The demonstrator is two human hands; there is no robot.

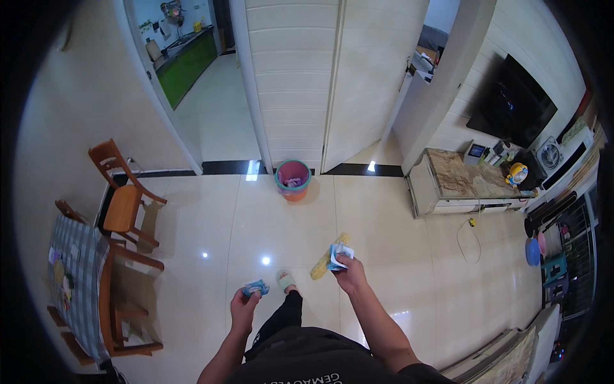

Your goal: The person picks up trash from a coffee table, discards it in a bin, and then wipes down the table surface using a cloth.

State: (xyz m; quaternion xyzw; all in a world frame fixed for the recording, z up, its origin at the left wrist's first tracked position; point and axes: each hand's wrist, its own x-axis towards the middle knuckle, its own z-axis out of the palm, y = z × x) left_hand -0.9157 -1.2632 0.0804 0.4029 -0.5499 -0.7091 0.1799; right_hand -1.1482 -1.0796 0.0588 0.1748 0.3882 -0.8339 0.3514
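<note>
My left hand (244, 301) grips a crumpled blue packet (255, 287) at lower centre of the head view. To its right, my right hand (349, 276) is closed on a white-and-blue packet (340, 255), its details too small to make out. A long yellow crumpled item (318, 271) shows behind and below the right hand; whether it touches that hand I cannot tell. Between my hands is my foot in a pale green slipper (286, 280). Farther forward stands an orange bucket (295, 194) with a teal rim and pinkish plastic inside.
A checked-cloth table (70, 249) and wooden chair (120, 208) line the left. A TV cabinet (460, 206), a cable (472, 223) on the tiled floor (390, 237) and basins (533, 253) are right. Doorways open ahead, one showing a green kitchen counter (185, 73).
</note>
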